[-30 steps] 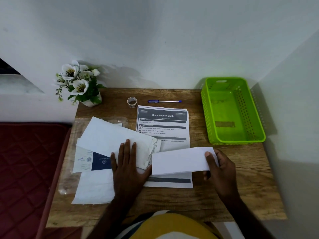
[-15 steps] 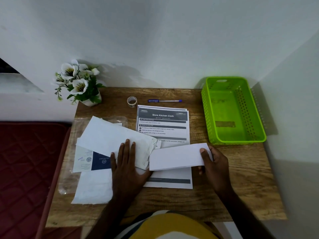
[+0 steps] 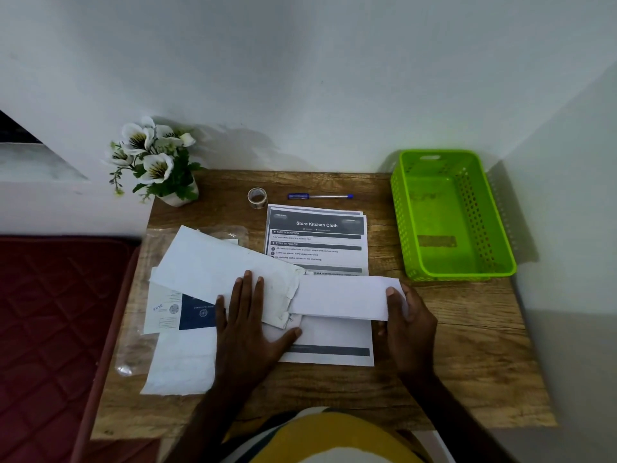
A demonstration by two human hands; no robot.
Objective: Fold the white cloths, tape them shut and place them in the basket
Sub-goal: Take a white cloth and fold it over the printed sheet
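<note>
A folded white cloth (image 3: 340, 297) lies as a long strip across the printed instruction sheet (image 3: 317, 238). My right hand (image 3: 409, 325) pinches its right end between thumb and fingers. My left hand (image 3: 248, 324) lies flat with straight fingers on a stack of white cloths (image 3: 217, 265) at the left, its thumb near the strip's left end. Another white cloth (image 3: 182, 360) lies lower left. The green basket (image 3: 500, 248) stands at the table's right rear and holds no cloth. A small roll of clear tape (image 3: 257, 197) sits behind the sheet.
A blue pen (image 3: 320, 196) lies beside the tape roll. A pot of white flowers (image 3: 157, 162) stands at the back left corner. A blue-and-white card (image 3: 182, 310) and clear plastic wrap (image 3: 133, 349) lie under the cloths. A red mattress (image 3: 56, 315) borders the table's left.
My right hand has drawn the folded strip leftward and down toward the table, so its left end now meets the cloth stack. My left hand has stayed flat in place.
</note>
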